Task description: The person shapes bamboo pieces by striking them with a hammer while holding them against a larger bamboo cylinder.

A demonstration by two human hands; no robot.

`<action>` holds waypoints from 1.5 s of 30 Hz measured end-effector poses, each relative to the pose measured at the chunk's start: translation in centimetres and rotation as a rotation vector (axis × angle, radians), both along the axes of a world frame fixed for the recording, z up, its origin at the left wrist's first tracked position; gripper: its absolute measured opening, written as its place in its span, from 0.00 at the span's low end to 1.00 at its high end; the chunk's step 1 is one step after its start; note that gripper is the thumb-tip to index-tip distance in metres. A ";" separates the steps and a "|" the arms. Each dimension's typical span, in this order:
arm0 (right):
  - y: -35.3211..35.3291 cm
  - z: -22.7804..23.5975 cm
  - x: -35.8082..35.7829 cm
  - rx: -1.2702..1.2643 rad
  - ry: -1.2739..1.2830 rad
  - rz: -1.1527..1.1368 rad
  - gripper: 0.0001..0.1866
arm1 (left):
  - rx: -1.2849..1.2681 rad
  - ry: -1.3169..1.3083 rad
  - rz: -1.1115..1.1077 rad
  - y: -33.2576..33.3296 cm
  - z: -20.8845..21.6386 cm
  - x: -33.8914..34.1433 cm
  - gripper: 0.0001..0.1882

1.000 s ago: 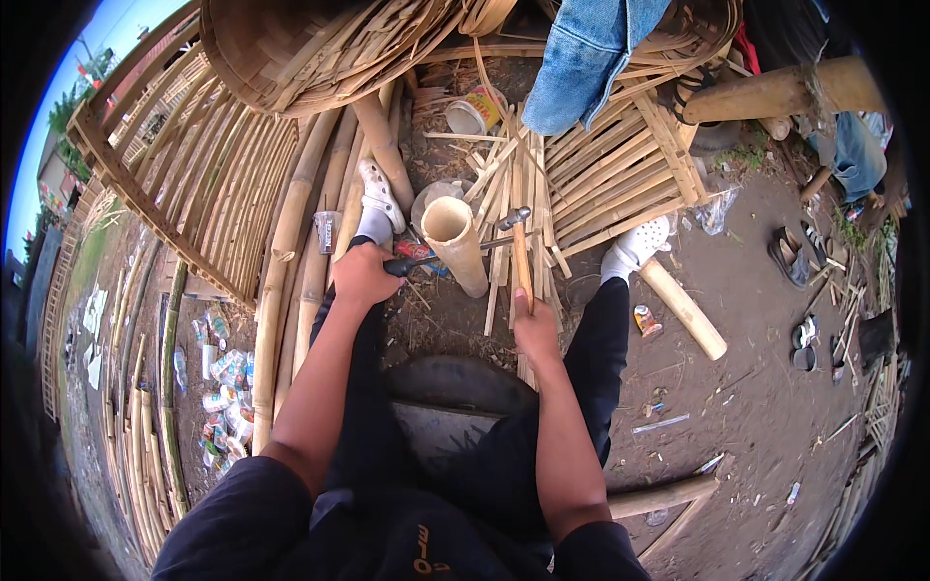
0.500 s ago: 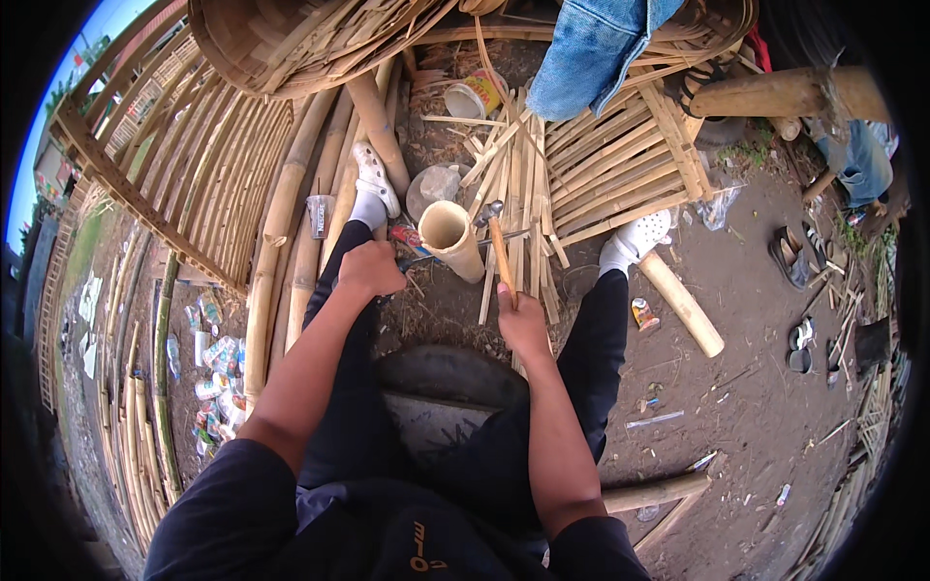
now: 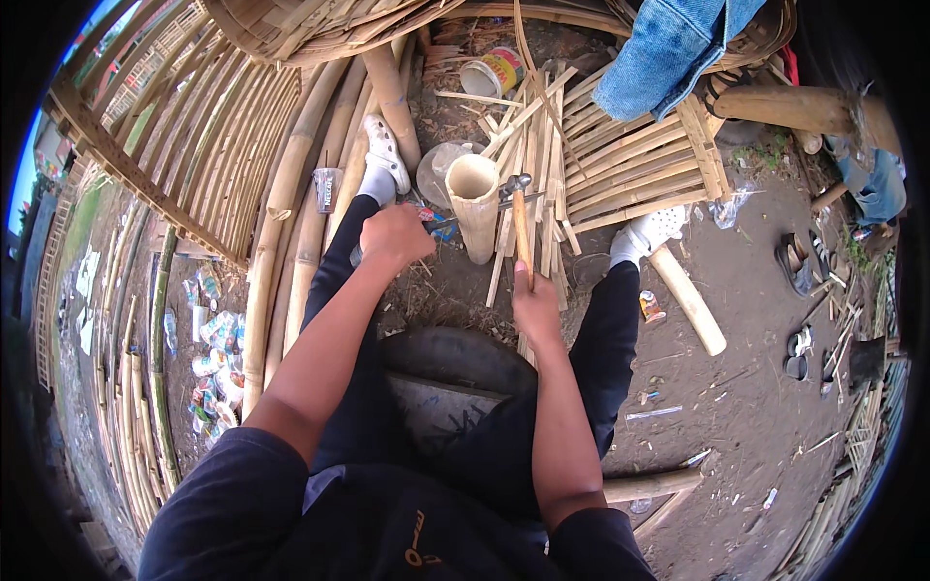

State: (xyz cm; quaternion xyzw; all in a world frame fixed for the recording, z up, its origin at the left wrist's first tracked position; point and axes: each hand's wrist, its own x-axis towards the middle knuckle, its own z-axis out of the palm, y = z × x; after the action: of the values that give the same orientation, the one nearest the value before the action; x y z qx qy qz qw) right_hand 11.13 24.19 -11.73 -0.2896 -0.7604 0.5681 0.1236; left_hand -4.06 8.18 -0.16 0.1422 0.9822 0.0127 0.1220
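My left hand [image 3: 397,237] is closed around the grip of a long knife, its fingers mostly out of sight. The knife's thin dark blade [image 3: 443,224] reaches right to a pale bamboo tube [image 3: 475,215] and shows again on its far side. The tube stands nearly upright between my feet, its hollow end facing up; whether the blade cuts into it or passes behind, I cannot tell. My right hand [image 3: 538,308] grips the wooden handle of a hammer [image 3: 521,228]. The hammer's metal head is beside the tube, close to the blade's far part; contact is unclear.
Split bamboo strips [image 3: 538,145] lie just beyond the hammer, next to a slatted bamboo panel [image 3: 639,160]. Long bamboo poles [image 3: 291,194] and a plastic cup [image 3: 326,189] are at left. A cut bamboo piece [image 3: 690,302] lies by my right shoe. Another person's denim-clad leg [image 3: 668,58] hangs ahead.
The view has shifted a little. My left hand is slightly higher and nearer the tube, which stands straighter; the hammer head has come down a little toward the blade.
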 end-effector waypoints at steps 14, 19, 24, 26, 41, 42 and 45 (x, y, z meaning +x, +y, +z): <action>0.0 2.0 0.6 -0.161 -0.073 -0.038 0.26 | 0.052 -0.021 0.070 0.0 0.1 0.6 0.18; -0.4 1.7 0.5 -0.097 -0.105 -0.053 0.25 | 0.131 -0.020 0.102 -0.3 -2.1 1.2 0.17; -0.4 1.3 0.1 0.016 -0.125 -0.025 0.25 | 0.106 -0.074 0.089 -0.9 -2.9 0.8 0.18; -0.3 1.1 0.0 0.105 -0.131 -0.040 0.24 | 0.110 -0.105 0.058 -0.9 -2.9 0.4 0.18; -0.5 3.7 -1.5 0.461 0.540 -0.333 0.22 | 0.138 -0.141 -0.018 -1.2 -3.2 -1.0 0.21; 0.0 -1.1 -1.0 0.563 0.279 -0.250 0.23 | 0.135 -0.159 -0.044 -0.8 -2.9 -0.7 0.21; -1.9 -4.5 -0.8 0.532 -0.022 -0.126 0.24 | 0.063 -0.127 -0.081 -2.4 -3.7 -1.3 0.22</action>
State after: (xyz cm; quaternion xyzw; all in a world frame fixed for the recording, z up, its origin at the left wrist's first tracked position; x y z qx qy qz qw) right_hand 10.36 22.26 -16.22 -0.2998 -0.8647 0.3363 0.2223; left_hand -5.32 5.76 -3.87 0.1845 0.9650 0.0474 0.1800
